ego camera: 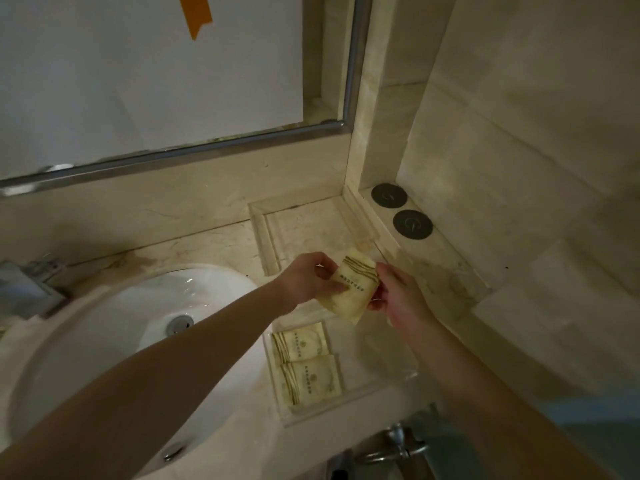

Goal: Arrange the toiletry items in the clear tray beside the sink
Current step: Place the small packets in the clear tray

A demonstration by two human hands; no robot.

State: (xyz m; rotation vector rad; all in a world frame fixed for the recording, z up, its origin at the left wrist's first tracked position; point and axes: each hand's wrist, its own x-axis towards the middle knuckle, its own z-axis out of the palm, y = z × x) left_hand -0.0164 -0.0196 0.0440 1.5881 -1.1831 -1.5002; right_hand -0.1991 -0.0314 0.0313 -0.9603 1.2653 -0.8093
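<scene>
A cream toiletry packet (349, 292) with green lines is held in the air above the clear tray (273, 233), which lies on the counter to the right of the sink. My left hand (308, 278) pinches the packet's left edge. My right hand (398, 292) grips its right edge. Two more cream packets (304, 344) (311, 379) lie side by side in the near left part of the tray, below my hands. The tray's middle is hidden by the hands and the held packet.
A white round sink (114, 341) with a metal drain fills the left. A mirror (138, 71) hangs behind it. Two dark round coasters (389, 195) (412, 224) sit on the ledge by the right wall. A metal fixture (398, 445) juts below the counter's front edge.
</scene>
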